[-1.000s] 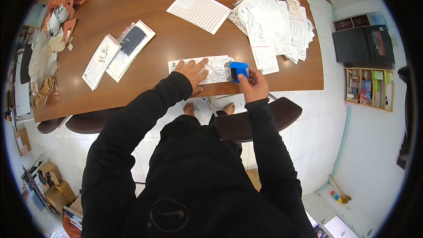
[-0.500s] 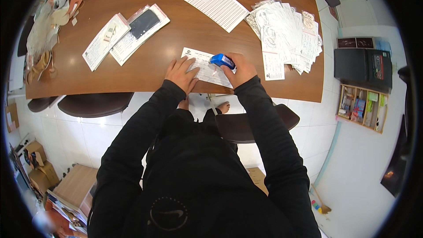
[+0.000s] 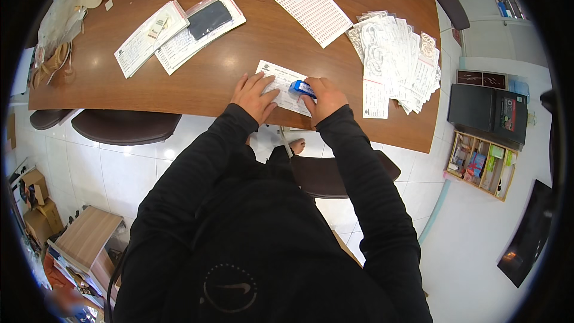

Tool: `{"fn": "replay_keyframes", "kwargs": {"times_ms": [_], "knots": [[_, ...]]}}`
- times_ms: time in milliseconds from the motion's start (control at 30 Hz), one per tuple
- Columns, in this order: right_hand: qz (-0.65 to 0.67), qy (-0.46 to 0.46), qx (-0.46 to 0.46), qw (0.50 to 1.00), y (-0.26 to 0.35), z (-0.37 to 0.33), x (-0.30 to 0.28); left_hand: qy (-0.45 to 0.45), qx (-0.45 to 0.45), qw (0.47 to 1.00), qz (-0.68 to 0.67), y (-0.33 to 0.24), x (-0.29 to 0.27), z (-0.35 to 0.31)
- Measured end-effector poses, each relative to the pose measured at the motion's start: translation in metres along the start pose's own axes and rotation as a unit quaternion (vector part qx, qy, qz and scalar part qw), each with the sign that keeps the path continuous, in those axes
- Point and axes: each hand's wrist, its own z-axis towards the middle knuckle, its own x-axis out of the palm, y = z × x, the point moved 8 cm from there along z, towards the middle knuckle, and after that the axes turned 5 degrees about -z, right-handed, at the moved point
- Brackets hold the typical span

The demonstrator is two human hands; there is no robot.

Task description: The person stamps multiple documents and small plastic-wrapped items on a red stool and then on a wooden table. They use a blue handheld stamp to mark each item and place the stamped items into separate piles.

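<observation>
A white printed paper slip (image 3: 270,70) lies at a slant near the front edge of the brown table. My left hand (image 3: 255,97) rests flat on its left part, fingers spread. In my right hand (image 3: 328,99) is a small blue hand tool (image 3: 303,89) with a white label, gripped between thumb and fingers over the slip's right part. Its exact kind is unclear, and the fingers hide its right end. Whether its tip touches the paper cannot be made out.
Right of my hands spreads a heap of printed slips (image 3: 388,54) with cords. A sheet of small red-printed labels (image 3: 311,9) lies beyond. Two slip stacks (image 3: 136,45) (image 3: 173,54) lie left, one under a dark phone (image 3: 210,20). A brown chair (image 3: 344,174) stands by the table edge.
The view has shifted and turned slightly. The blue tool now sits lower and flatter over the slip, with my right hand lower around it. My left hand stays on the slip.
</observation>
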Motion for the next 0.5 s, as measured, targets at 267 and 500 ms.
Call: {"fn": "replay_keyframes", "kwargs": {"times_ms": [267,500], "knots": [[-0.047,0.006,0.000,0.999,-0.003,0.000,0.020,0.000,0.001,1.000,0.003,0.001,0.002,0.000],[-0.083,-0.014,0.019,0.996,-0.005,-0.004,0.027,-0.007,-0.037,0.999,-0.035,0.004,-0.005,0.005]]}}
